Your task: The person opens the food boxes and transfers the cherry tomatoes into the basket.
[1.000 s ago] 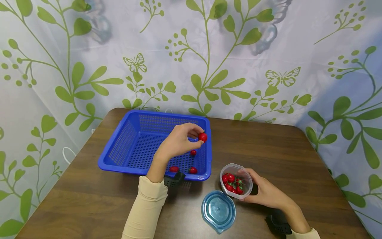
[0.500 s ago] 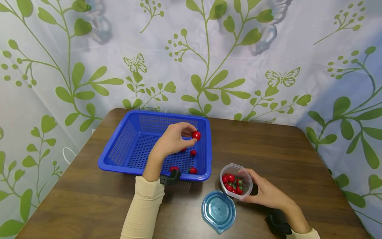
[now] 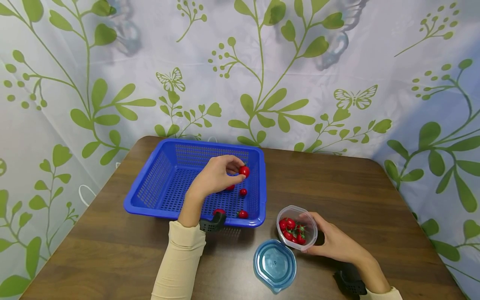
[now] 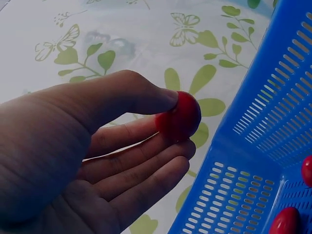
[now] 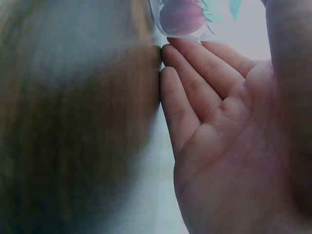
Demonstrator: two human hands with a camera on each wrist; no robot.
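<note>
My left hand [image 3: 213, 177] is above the right part of a blue plastic basket [image 3: 157, 211]. Between thumb and fingertips it pinches a red cherry tomato [image 3: 244, 171]; the left wrist view shows this tomato [image 4: 183, 117] with the other fingers loosely extended. Several more tomatoes [image 3: 242, 214] lie on the basket floor, one partly behind the hand. To the right of the basket, my right hand [image 3: 337, 243] holds a small clear plastic container [image 3: 300, 213] by its right side, thumb nearer me. Inside sit several red tomatoes [image 3: 290, 223] with green stems.
A round translucent blue lid [image 3: 275, 263] lies on the wooden table [image 3: 318, 179] just in front of the container. Behind the table's back edge hangs a white curtain [image 3: 210, 25] printed with green leaves. A white cord [image 3: 86, 193] shows at the left edge.
The left hand has shifted left with its tomato, farther over the basket, mostly in the first half second. Right hand, container and lid stay where they were.
</note>
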